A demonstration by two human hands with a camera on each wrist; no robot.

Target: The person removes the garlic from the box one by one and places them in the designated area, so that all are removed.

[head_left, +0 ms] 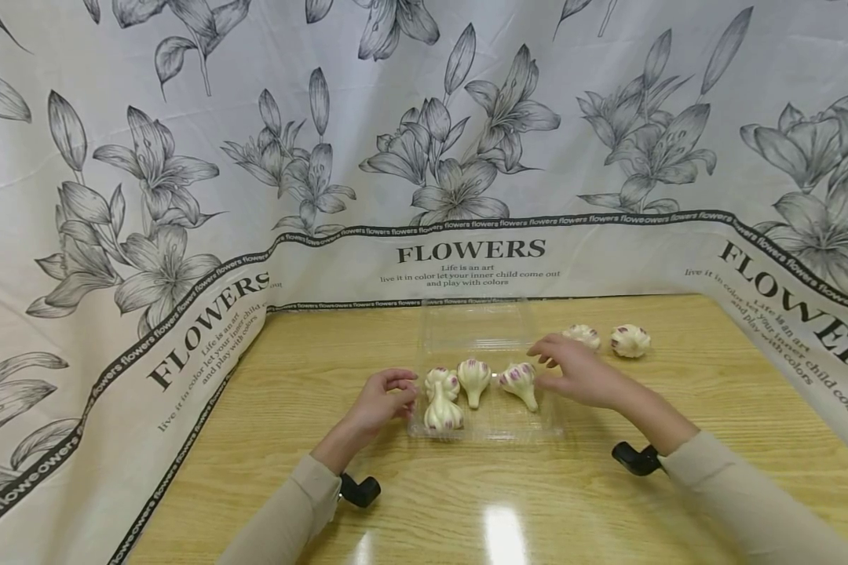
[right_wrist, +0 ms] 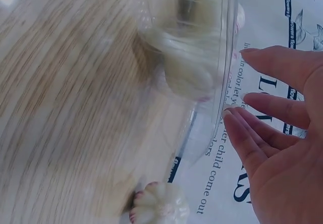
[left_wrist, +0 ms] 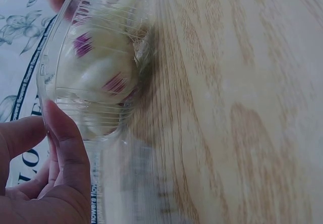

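Note:
A clear plastic clamshell container (head_left: 495, 431) lies on the table with its lid (head_left: 477, 323) folded back, away from me. Inside are several garlic bulbs with purple streaks: two crowd the left end, one bulb (head_left: 474, 382) sits in the middle and another bulb (head_left: 519, 382) lies toward the right. At the left side my left hand (head_left: 381, 400) pinches the container's rim (left_wrist: 48, 72) between thumb and finger. My right hand (head_left: 583, 373) is at the opposite side, fingers loosely bent and holding nothing, its fingertips (right_wrist: 229, 112) right at the rim.
Two more garlic bulbs lie on the wooden table (head_left: 311, 353) beyond my right hand, one bulb (head_left: 582, 337) partly behind it and another bulb (head_left: 630, 340) farther right. A flower-printed cloth (head_left: 466, 157) hangs behind the table and along both sides.

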